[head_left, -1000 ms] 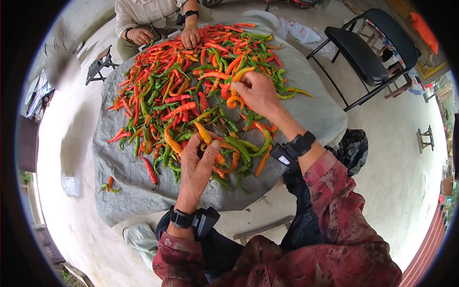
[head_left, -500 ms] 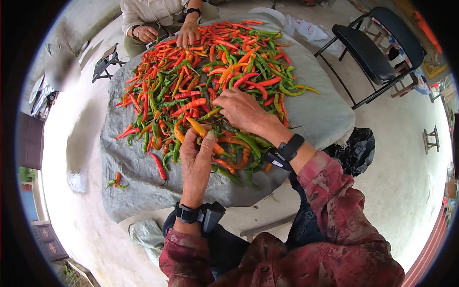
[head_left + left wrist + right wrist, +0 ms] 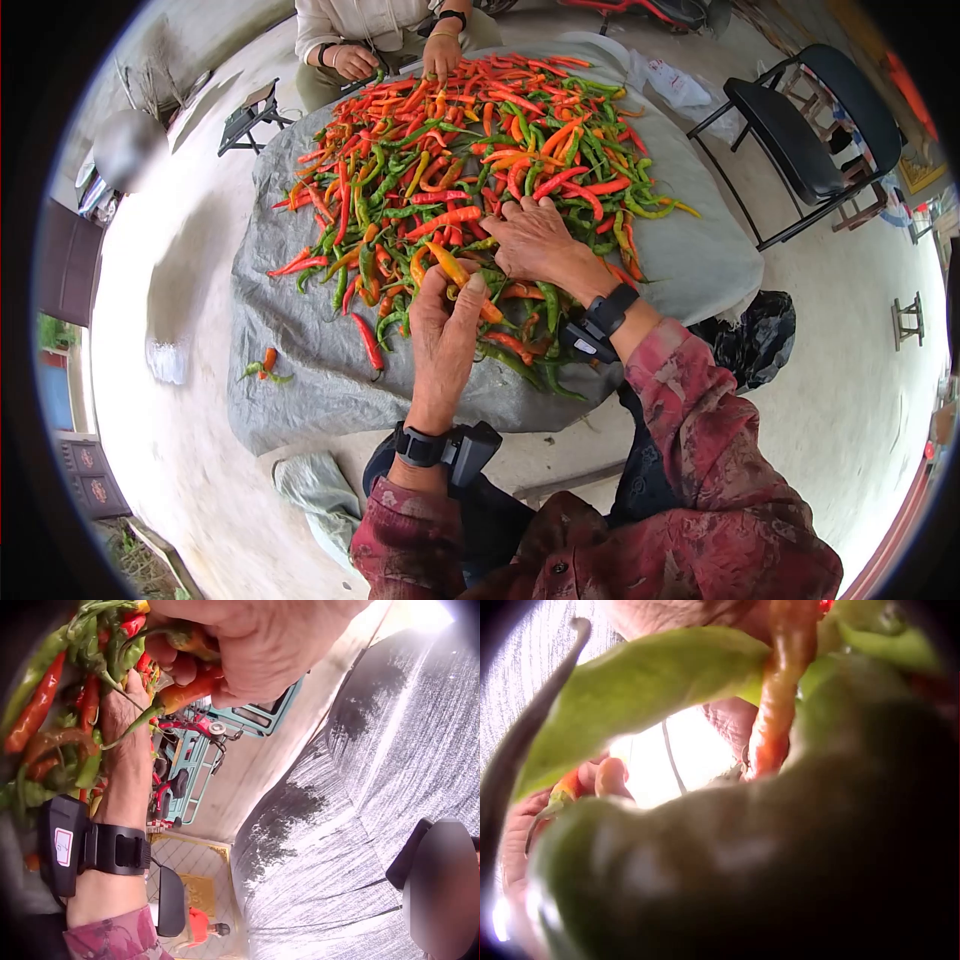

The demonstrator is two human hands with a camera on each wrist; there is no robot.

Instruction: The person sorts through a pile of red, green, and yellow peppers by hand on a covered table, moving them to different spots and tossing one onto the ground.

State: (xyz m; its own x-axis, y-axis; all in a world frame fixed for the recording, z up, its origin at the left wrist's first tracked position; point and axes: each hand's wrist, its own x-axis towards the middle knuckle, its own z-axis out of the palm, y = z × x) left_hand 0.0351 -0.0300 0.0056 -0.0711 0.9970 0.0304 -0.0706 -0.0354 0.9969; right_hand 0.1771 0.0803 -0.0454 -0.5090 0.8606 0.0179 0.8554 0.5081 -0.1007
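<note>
Head: left hand (fingers curled) pinches peppers.

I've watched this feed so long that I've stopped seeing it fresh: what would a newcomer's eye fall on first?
Most likely the big heap of red, green and orange peppers, spread across the grey cloth in the middle of the head view. Next, at its near side, the left hand grips an orange pepper, with the right hand at the heap beside it.
</note>
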